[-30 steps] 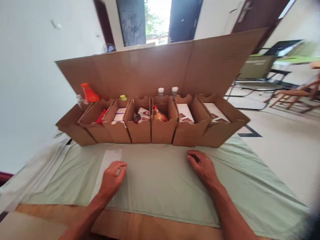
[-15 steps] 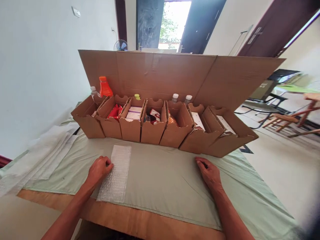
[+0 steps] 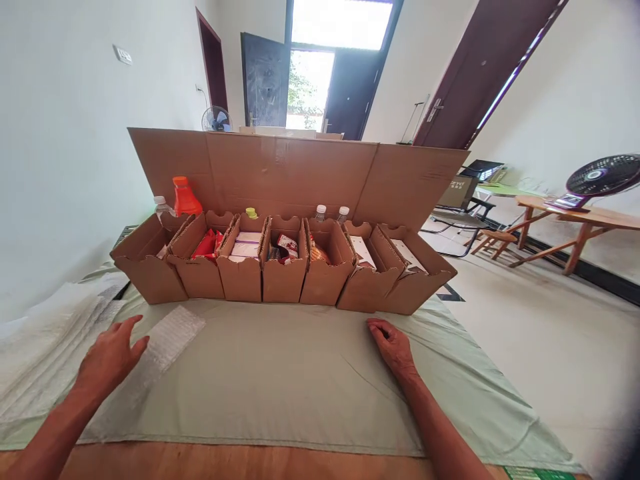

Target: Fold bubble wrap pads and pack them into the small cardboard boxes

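Note:
My left hand (image 3: 111, 357) is open over the left side of the cloth, thumb and fingers apart, with nothing in it. Beside and partly beneath it lies a clear bubble wrap sheet (image 3: 173, 340), slanted on the green cloth (image 3: 270, 380). On the right, my right hand (image 3: 394, 347) rests on the cloth, fingers loosely curled against the thumb and nothing visible in them. Beyond both hands stands a row of cardboard bins (image 3: 243, 280). They hold red packets (image 3: 207, 245), white packs (image 3: 246, 245), a dark red-and-white packet (image 3: 287, 247) and white boxes (image 3: 363, 253).
A tall cardboard panel (image 3: 290, 160) rises behind the bins. In front of it are an orange bottle (image 3: 185, 198) and several clear bottles (image 3: 320, 213). More bubble wrap (image 3: 55, 333) is piled at the left. Farther right stands a fan (image 3: 600, 175) on a wooden table (image 3: 595, 217).
My left hand has opened and shifted left. The bubble wrap sheet has turned from nearly straight to slanted, also leftward. My right hand keeps its curled pose; the camera view has swung right and up.

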Demonstrator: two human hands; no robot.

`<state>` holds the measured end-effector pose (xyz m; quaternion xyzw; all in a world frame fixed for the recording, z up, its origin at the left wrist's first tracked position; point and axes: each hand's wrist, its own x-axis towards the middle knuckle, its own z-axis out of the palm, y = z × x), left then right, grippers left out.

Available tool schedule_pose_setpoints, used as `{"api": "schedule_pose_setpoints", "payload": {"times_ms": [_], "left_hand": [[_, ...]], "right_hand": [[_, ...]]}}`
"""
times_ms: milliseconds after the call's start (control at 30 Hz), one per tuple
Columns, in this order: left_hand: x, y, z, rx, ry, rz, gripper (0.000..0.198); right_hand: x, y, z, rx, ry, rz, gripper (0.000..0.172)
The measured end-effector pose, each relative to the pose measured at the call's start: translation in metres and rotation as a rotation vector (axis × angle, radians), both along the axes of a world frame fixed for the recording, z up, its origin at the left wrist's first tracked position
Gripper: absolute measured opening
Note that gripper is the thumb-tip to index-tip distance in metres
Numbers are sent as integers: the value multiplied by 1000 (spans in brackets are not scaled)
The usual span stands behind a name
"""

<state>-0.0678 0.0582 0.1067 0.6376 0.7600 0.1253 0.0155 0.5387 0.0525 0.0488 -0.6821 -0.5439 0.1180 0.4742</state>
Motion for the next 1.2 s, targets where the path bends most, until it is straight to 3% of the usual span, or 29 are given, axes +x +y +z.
{"api": "schedule_pose_setpoints", "payload": {"times_ms": [100, 167, 267, 400, 533, 667, 900, 1200], "left_hand": [[13, -11, -26, 124, 77, -69, 64], [29, -25, -49, 236, 81, -184, 59], [53, -46, -79, 359, 27, -291, 51], [69, -64, -102, 414, -29, -265, 44], [72, -68, -106, 500, -32, -281, 37], [72, -69, -106, 557, -32, -317, 32], [73, -69, -109, 576, -30, -305, 29], [71, -69, -107, 550, -27, -307, 31]], "right_hand": [[-11, -5, 13, 27, 17, -42, 38], [-25, -11, 28, 50, 22, -49, 40], [-54, -13, 62, 67, 16, 22, 40], [-94, 9, 112, 21, -37, 171, 47], [-113, 46, 136, -67, -116, 251, 60], [-118, 67, 134, -111, -177, 239, 46], [-121, 75, 128, -129, -221, 182, 25], [-129, 78, 133, -137, -246, 149, 21]]}}
